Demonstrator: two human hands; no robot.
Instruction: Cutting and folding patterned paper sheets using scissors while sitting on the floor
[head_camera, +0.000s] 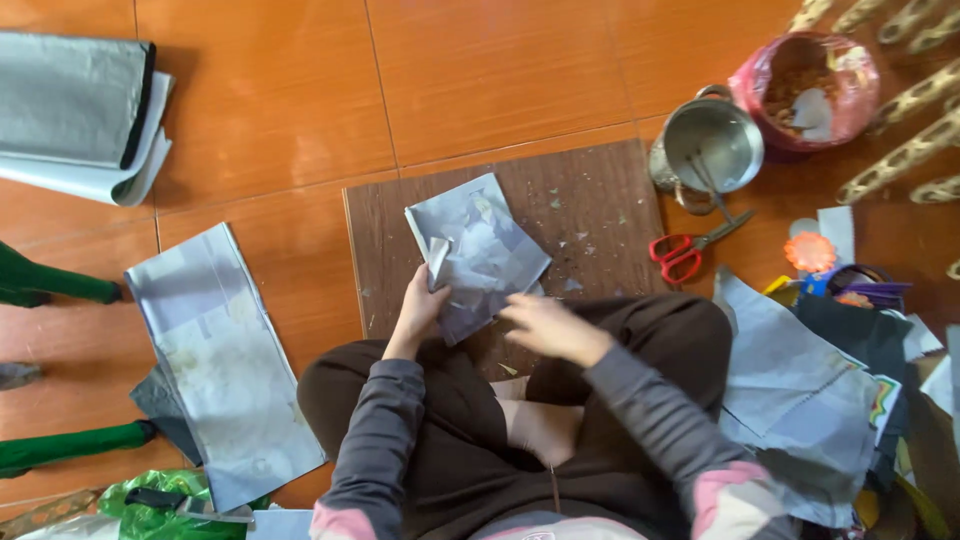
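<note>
1. Head view, step in hand: the person sits cross-legged on the floor and works a grey paper piece (478, 255) over a brown board (590, 200). It looks like folding or creasing, though the moving hand is blurred.
2. Left hand (418, 305): its grip is closed on the paper's lower left edge, thumb on top, holding it tilted above the board.
3. Right hand (545, 325): just beside the paper's lower right corner. Whether its grip pinches the edge, I cannot tell.
4. The next move would call for the left hand to hold firm while the right presses along the edge.
5. Nearby: red scissors (685, 252), a metal pot (712, 145), a paper stack (225, 360).
</note>
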